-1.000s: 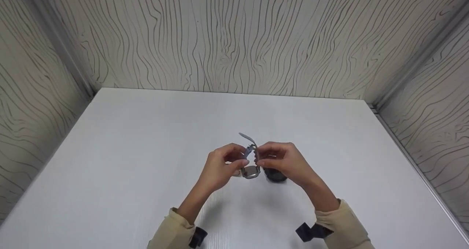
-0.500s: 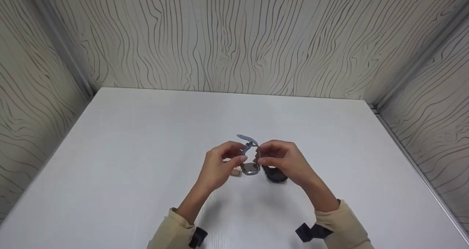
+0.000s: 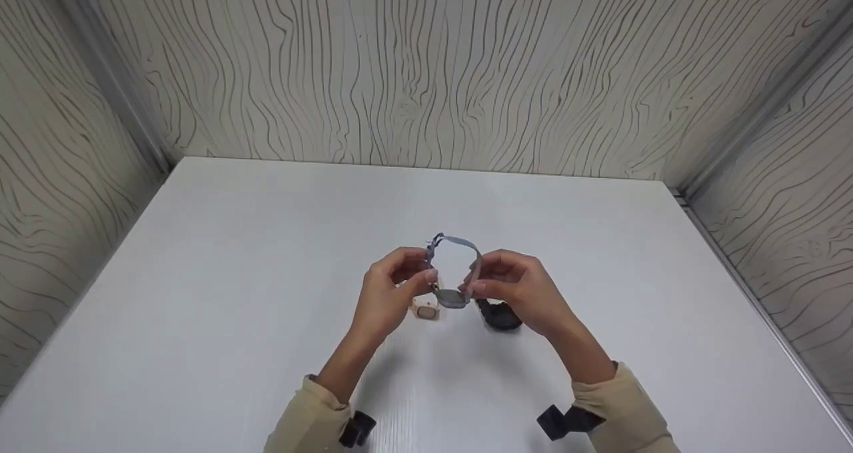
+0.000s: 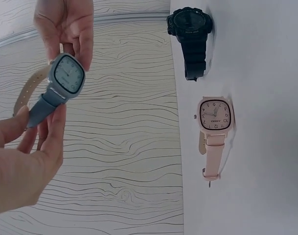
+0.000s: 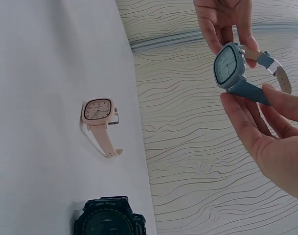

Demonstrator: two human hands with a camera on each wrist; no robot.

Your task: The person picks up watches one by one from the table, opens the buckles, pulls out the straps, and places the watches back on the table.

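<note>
While both hands hold the blue-grey watch (image 3: 452, 298) up off the desk (image 3: 233, 293), the step in hand looks like strap handling: the two strap ends arch up over the case into a loop, seen best in the head view. Left hand (image 3: 393, 286) pinches the strap on its side of the case between thumb and fingers; right hand (image 3: 510, 283) pinches the other side, fingers curled round it. In the left wrist view the watch (image 4: 66, 76) shows its pale square dial, with the blue strap running down into the left hand's fingers (image 4: 46, 142) and the tan inner face of the strap behind. The right wrist view shows the same watch (image 5: 229, 66) edge-on, with a metal buckle at the strap end; whether the buckle is fastened I cannot tell. Two others lie flat on the desk just under the hands: the pink watch (image 5: 99, 111), dial up with the strap stretched out, and the black watch (image 4: 190, 27), chunky, well apart from the pink one. My read: the loop is formed, closure not confirmed. The next move calls for fine fingertip work at the buckle, keeping the case steady with one hand while the other feeds or frees the strap tail, and staying clear of the two watches below.
</note>
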